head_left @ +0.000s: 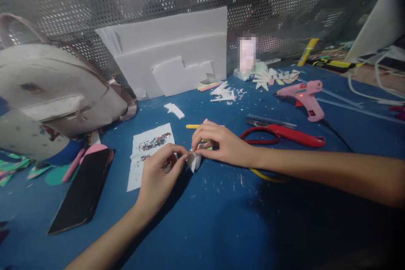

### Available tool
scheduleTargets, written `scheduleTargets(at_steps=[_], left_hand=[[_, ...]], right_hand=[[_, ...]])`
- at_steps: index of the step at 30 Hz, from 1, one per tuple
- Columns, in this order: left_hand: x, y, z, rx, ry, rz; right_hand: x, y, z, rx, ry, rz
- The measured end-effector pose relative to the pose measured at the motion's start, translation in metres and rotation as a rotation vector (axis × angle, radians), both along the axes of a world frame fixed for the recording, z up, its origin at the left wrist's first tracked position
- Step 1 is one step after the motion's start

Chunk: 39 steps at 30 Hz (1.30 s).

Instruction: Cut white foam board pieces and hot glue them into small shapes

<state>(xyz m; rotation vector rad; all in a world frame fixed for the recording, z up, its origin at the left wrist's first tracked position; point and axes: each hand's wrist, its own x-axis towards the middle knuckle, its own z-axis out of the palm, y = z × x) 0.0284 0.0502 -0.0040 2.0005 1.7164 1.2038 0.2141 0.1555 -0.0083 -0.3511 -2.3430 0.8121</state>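
Between my two hands is a small white foam piece (192, 161), pinched from both sides just above the blue table. My left hand (161, 168) grips its left side between thumb and index finger. From the right, my right hand (221, 143) closes thumb and fingers on its upper edge. Partly covered by the right hand lie a yellow stick (191, 126) and some pale strips. A white paper sheet (134, 177) with shiny multicoloured bits on it lies behind my left hand. Red-handled scissors (297, 136) rest beyond my right forearm, beside a grey cutter (272, 121).
A pink glue gun (305, 95) lies at the right with its cord trailing forward. At the left are a black phone (82, 190) and a pale backpack (63, 84). White foam boards (196, 29) lean at the back, near white scraps (223, 91) and a tissue pack (245, 75).
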Motion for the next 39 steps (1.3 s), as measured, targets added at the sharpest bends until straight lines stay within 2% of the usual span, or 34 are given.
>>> scheduleTargets(at_steps=[11,39], left_hand=[[-0.0027,-0.0004,-0.0046,-0.023,-0.002,-0.001],[-0.0024,-0.0010,-0.0028,-0.017,-0.017,-0.018]], right_hand=[[0.0002,0.0001,-0.0006,0.003,0.002,-0.001],[0.0008,0.0006,-0.0013,-0.022,-0.014,0.008]])
